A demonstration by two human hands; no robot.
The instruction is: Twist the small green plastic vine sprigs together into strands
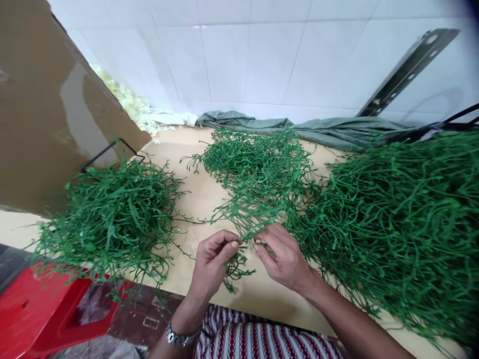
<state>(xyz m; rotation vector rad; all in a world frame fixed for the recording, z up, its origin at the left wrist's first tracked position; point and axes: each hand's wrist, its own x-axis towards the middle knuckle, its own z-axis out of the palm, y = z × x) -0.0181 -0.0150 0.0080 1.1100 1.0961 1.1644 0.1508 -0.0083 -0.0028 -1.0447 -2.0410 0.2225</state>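
Close to the table's front edge, my left hand (214,259) pinches thin green stems between thumb and forefinger. A small bunch of these stems (236,271) hangs below its fingertips, with knobbly ends. Just to the right, my right hand (282,257) is closed at the fingertips on green stems, partly hidden by its fingers. Beyond both hands lies a loose middle pile of green stems (258,164), its near strands reaching my fingers. The stems look like artificial plant sprigs, though I cannot tell for certain.
A large green heap (396,219) covers the table's right side, and another pile (116,219) overhangs its front left edge. A cardboard box (41,109) stands at left, above a red stool (41,309). Dark green cloth (322,130) and a metal bracket (411,70) line the tiled wall.
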